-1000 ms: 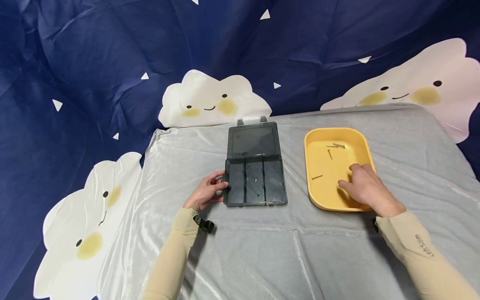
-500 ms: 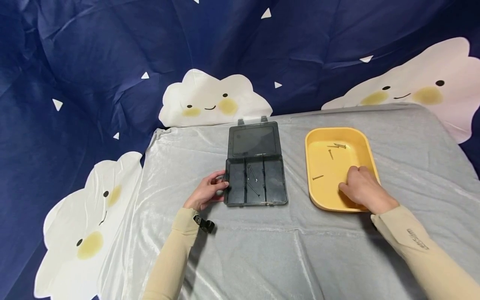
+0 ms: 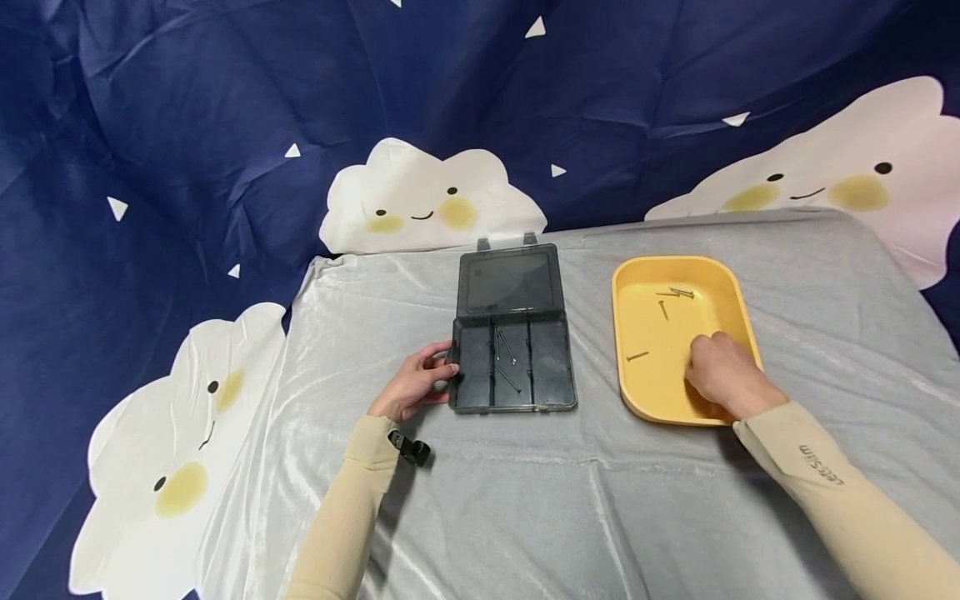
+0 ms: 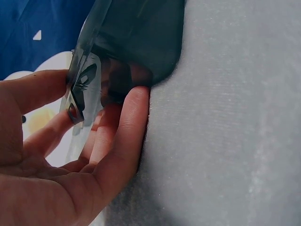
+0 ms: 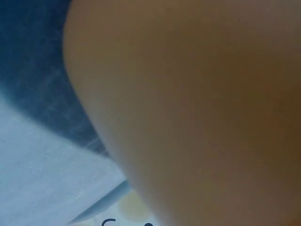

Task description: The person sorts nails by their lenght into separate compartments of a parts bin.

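Note:
A dark translucent plastic box (image 3: 472, 367) lies with its lid (image 3: 511, 279) folded back, its inside split into three compartments. Several thin metal nails or screws (image 3: 507, 379) are in the middle compartment. My left hand (image 3: 408, 385) holds the box by its left edge; in the left wrist view, thumb and fingers bracket a corner with a clasp-like part. My right hand (image 3: 726, 373) is down inside the yellow tray (image 3: 652, 390), fingers bent downward and their tips hidden. Whether they hold anything does not show. A blurred brownish surface fills most of the right wrist view.
In the tray, one similar fastener (image 3: 637, 356) lies at the left, another (image 3: 663, 310) farther back, and a small cluster (image 3: 681, 292) near the far wall. Grey cloth (image 3: 525, 492) covers the table. A blue curtain (image 3: 247, 75) with clouds hangs behind.
My right hand has sunk lower into the tray and moved slightly left, its fingers and thumb drawing together. My left hand keeps its hold on the box.

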A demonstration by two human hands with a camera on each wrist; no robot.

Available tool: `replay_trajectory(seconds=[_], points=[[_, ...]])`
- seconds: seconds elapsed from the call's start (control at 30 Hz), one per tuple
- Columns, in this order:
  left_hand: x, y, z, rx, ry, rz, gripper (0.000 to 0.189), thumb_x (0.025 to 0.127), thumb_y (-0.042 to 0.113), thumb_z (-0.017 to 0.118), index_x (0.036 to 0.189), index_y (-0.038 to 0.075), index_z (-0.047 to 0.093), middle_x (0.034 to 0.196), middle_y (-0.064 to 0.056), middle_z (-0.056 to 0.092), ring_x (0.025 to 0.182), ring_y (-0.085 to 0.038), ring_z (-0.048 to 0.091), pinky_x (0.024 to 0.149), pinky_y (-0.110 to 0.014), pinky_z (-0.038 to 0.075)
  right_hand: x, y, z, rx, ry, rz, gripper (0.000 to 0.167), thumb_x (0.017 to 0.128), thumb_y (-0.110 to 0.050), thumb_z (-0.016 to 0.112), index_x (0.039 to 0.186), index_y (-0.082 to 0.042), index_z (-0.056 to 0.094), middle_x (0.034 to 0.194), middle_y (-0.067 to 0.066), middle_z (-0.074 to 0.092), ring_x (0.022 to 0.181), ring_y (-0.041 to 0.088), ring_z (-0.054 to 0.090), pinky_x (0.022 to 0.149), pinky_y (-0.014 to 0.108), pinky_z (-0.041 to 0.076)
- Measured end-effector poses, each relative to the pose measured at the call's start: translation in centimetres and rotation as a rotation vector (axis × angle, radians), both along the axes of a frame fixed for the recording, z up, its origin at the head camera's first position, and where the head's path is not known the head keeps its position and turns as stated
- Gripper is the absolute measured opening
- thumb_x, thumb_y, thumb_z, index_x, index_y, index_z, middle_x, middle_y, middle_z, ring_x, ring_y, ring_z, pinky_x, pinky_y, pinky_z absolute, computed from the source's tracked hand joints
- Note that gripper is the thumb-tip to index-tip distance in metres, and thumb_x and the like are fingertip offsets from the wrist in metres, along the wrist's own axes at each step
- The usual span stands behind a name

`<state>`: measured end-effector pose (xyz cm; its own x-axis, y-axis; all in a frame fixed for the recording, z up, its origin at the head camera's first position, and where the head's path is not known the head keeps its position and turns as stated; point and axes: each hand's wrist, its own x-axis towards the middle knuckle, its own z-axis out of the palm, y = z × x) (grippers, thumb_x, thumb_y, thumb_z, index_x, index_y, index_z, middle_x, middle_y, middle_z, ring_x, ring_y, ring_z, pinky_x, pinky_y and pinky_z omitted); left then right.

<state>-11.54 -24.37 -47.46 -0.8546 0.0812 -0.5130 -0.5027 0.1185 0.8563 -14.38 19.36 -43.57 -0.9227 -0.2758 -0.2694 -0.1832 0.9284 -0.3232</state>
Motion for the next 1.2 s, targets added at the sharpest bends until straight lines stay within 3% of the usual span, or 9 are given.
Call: replay_trajectory(seconds=[0.2,0.5,0.77,0.97,1.2], points=[[0.0,0.0,-0.1,0.003,-0.009,0.01,0.055,0.092,0.008,0.063,0.143,0.02,0.046,0.108,-0.002,0.054,0.087,-0.01,0.057,0.055,-0.024,0.054,0.3,0.1,-0.6,-0.017,0.075,0.032,0.009,0.079,0.006,0.05,0.078,0.01,0.057,0.075,0.024,0.052,0.07,0.034,0.052,0.064,0.047,0.048],[0.0,0.0,0.0,-0.004,-0.015,0.016,0.055,0.093,0.009,0.063,0.143,0.022,0.047,0.109,-0.003,0.053,0.088,-0.011,0.058,0.055,-0.024,0.054,0.3,-0.1,-1.3,-0.035,0.138,0.054,0.017,0.078,0.01,0.046,0.071,0.002,0.059,0.073,0.022,0.057,0.071,0.037,0.057,0.065,0.051,0.05],[0.0,0.0,0.0,-0.002,-0.018,0.02,0.055,0.092,0.009,0.064,0.143,0.023,0.047,0.11,-0.004,0.054,0.088,-0.011,0.058,0.055,-0.025,0.054,0.2,-0.1,-1.4,-0.063,0.087,0.007,0.011,0.08,0.008,0.046,0.079,0.003,0.056,0.072,0.022,0.057,0.066,0.036,0.057,0.058,0.048,0.048],[-0.1,0.0,-0.1,0.003,-0.015,0.014,0.056,0.092,0.01,0.065,0.143,0.021,0.046,0.11,-0.004,0.053,0.088,-0.011,0.058,0.056,-0.024,0.054,0.1,0.1,-1.3,-0.049,0.049,-0.012,0.007,0.074,0.004,0.053,0.081,0.001,0.054,0.073,0.019,0.057,0.065,0.033,0.055,0.056,0.044,0.046],[-0.1,-0.1,-0.2,0.001,-0.022,0.002,0.059,0.092,0.01,0.065,0.146,0.02,0.043,0.111,-0.004,0.052,0.089,-0.013,0.057,0.057,-0.023,0.054,0.1,0.5,-1.2,-0.021,0.01,0.012,0.018,0.074,-0.006,0.066,0.08,-0.001,0.049,0.072,0.018,0.055,0.065,0.033,0.054,0.053,0.042,0.043]])
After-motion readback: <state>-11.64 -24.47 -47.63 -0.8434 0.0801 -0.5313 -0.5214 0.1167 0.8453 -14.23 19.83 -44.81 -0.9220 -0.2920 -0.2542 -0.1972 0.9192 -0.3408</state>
